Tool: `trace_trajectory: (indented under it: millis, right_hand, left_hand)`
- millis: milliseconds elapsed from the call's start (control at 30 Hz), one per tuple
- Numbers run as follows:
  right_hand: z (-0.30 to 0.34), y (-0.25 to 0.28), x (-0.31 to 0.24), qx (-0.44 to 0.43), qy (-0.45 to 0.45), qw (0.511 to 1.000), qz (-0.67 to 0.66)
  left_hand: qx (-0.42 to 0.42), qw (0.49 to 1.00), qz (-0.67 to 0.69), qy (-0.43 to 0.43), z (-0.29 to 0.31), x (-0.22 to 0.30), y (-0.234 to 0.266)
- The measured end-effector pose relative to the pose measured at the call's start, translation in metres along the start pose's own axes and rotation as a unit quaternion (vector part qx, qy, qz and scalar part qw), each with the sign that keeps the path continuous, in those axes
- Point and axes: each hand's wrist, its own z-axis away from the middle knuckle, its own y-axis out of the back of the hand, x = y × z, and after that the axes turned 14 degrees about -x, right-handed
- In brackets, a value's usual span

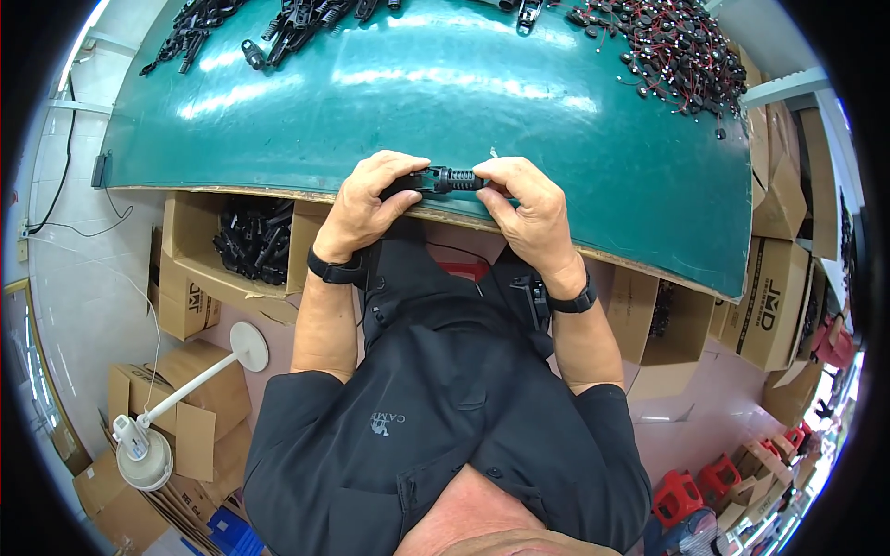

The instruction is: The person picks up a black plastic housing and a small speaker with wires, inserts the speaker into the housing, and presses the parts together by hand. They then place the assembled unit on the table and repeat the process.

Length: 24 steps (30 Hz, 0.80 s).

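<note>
Assembly, slender, black and coil-ringed toward its right, runs left to right between your left hand and right hand, each pinching one end, neither nearer, at the glossy green surface's near edge.

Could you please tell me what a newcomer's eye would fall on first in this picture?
Probably the glossy green tabletop, spread across the top. At its near edge, the left hand and right hand hold a black ribbed part between them. A heap of small black pieces with red wires lies at its far right.
</note>
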Motion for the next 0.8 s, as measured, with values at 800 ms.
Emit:
trace_trajectory:
  millis: [800]
  right_hand:
    - [-0.001,-0.004,0.008,-0.015,0.025,0.999,0.015]
  left_hand:
    - [-0.044,0.998,0.038,0.012,0.002,0.001,0.014]
